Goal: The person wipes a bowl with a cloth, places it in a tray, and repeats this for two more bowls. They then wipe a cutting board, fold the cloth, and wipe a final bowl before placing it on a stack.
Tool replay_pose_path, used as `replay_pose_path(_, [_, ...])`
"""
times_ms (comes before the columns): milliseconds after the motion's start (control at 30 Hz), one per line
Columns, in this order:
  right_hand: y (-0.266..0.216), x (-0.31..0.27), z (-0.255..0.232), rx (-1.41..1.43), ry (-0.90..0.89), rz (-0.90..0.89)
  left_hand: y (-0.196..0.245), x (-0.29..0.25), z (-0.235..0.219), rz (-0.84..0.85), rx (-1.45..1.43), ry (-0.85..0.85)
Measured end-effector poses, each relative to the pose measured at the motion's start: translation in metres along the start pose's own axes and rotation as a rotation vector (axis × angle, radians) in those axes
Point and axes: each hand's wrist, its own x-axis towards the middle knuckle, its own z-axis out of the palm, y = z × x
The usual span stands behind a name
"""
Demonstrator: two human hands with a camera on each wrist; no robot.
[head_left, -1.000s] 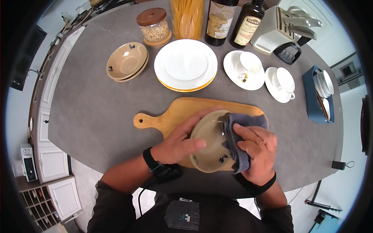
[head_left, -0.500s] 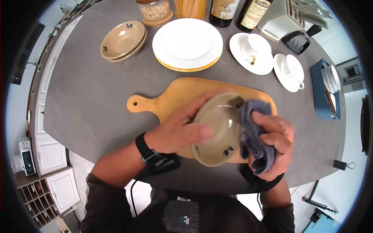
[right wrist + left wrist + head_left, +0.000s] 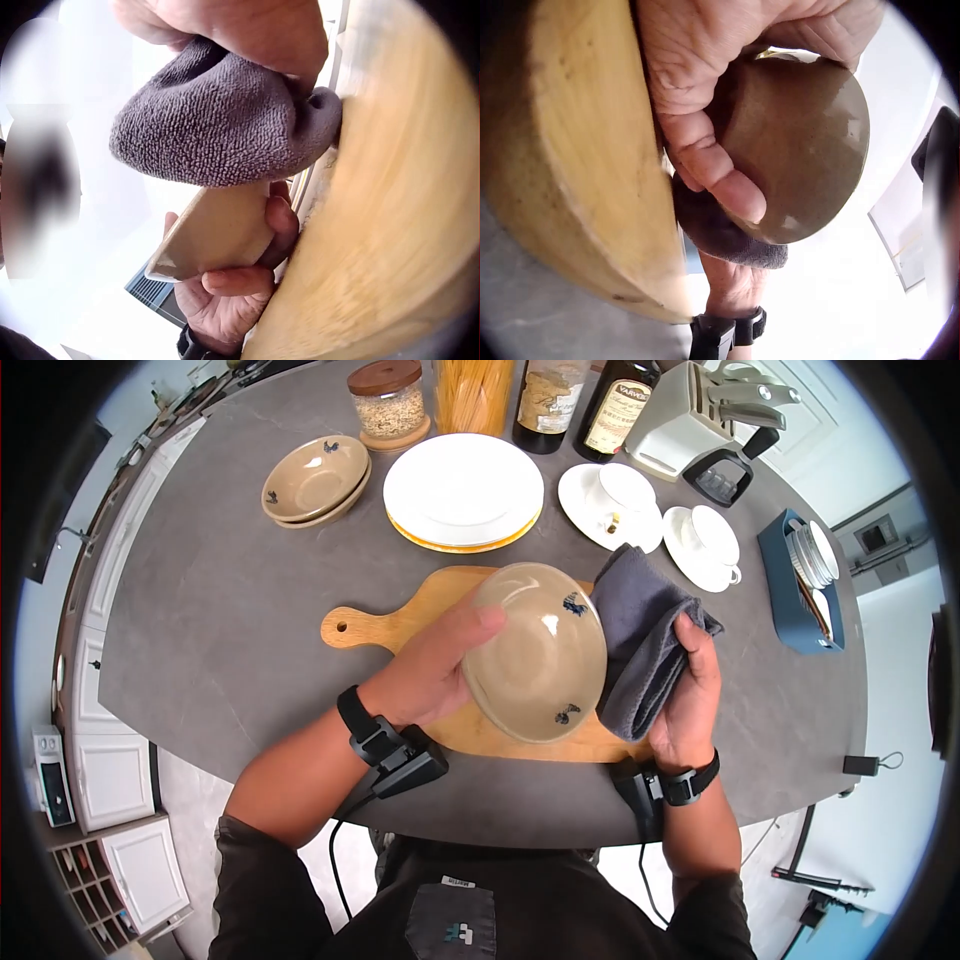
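My left hand [image 3: 430,665] grips a beige bowl [image 3: 535,660] with dark blue motifs, thumb over the inside rim and fingers under it. The bowl is tilted, held above a wooden cutting board [image 3: 365,628]. Seen from the left wrist, fingers curl round the underside of the bowl [image 3: 802,150]. A grey towel [image 3: 640,630] hangs folded in my right hand [image 3: 692,705], pinched between thumb and fingers just right of the bowl. The right wrist view shows the terry weave of the towel [image 3: 217,120], with the bowl's edge right below it.
Two stacked beige bowls [image 3: 315,480] stand at the back left, beside stacked white plates [image 3: 465,490]. Cups on saucers [image 3: 610,505] and a blue bin [image 3: 795,595] of dishes are to the right. Behind stand a jar [image 3: 388,410], pasta, bottles [image 3: 618,410] and a knife block [image 3: 675,425].
The bowl has been turned and raised off toward the board's middle, its motifs now on the right. My right hand has drawn back from the bowl's inside and the towel has opened out.
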Motion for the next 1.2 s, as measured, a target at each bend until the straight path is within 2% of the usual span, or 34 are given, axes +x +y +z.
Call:
replay_pose_path(67, [0.000,0.001,0.002,0.028,-0.006,0.010,0.001,0.001,0.001,0.007,-0.008,-0.010])
replay_pose_path(133, [0.003,0.002,0.004,0.023,0.087,-0.100,0.002,0.000,0.001,0.019,-0.016,-0.010])
replay_pose_path(167, [0.004,0.000,0.003,0.023,0.085,-0.093,0.002,-0.001,0.002,0.003,0.010,0.003])
replay_pose_path(233, [0.004,-0.007,0.001,-0.335,0.055,-0.435,0.002,-0.001,0.002,-0.012,0.032,0.020])
replay_pose_path(267, [0.010,-0.008,0.005,-0.336,0.053,-0.431,0.001,0.000,0.002,-0.001,0.038,0.008])
replay_pose_path(333, [0.024,-0.008,0.019,-0.718,-0.171,-0.963,-0.002,0.001,0.002,0.008,0.042,-0.002])
replay_pose_path(367, [0.000,-0.006,0.020,-1.291,-0.421,-1.135,-0.004,0.002,0.001,0.026,0.052,-0.012])
replay_pose_path(400, [-0.002,-0.011,0.026,-1.516,-0.523,-1.067,-0.005,0.002,0.000,0.042,0.062,-0.021])
replay_pose_path(467, [0.005,-0.010,0.030,-1.723,-0.548,-1.109,-0.003,0.002,0.000,0.037,0.077,-0.009])
replay_pose_path(567, [0.002,-0.018,0.036,-1.770,-0.457,-1.116,-0.003,0.001,0.002,0.027,0.106,0.024])
replay_pose_path(633, [0.001,-0.026,0.041,-1.763,-0.448,-1.095,-0.004,0.001,0.004,0.014,0.123,0.047])
replay_pose_path(700, [0.001,-0.033,0.041,-1.762,-0.431,-1.077,-0.010,0.003,0.006,0.122,0.249,0.030])
replay_pose_path(767, [0.006,-0.036,0.040,-1.670,-0.508,-0.922,-0.014,0.001,0.008,0.177,0.348,0.034])
replay_pose_path(800, [0.007,-0.035,0.038,-1.667,-0.507,-0.927,-0.015,0.000,0.009,0.228,0.443,0.040])
replay_pose_path(867, [0.009,-0.033,0.034,-1.362,-0.637,-0.769,-0.015,-0.003,0.012,0.243,0.443,0.041])
replay_pose_path(1000, [0.014,-0.031,0.033,-1.334,-0.618,-0.845,-0.015,-0.002,0.010,0.310,0.436,0.086])
replay_pose_path(1067, [0.015,-0.031,0.036,-1.544,-0.496,-1.049,-0.014,-0.003,0.011,0.323,0.429,0.092])
replay_pose_path(1200, [0.015,-0.035,0.040,-1.651,-0.442,-1.088,-0.013,-0.003,0.011,0.330,0.421,0.076])
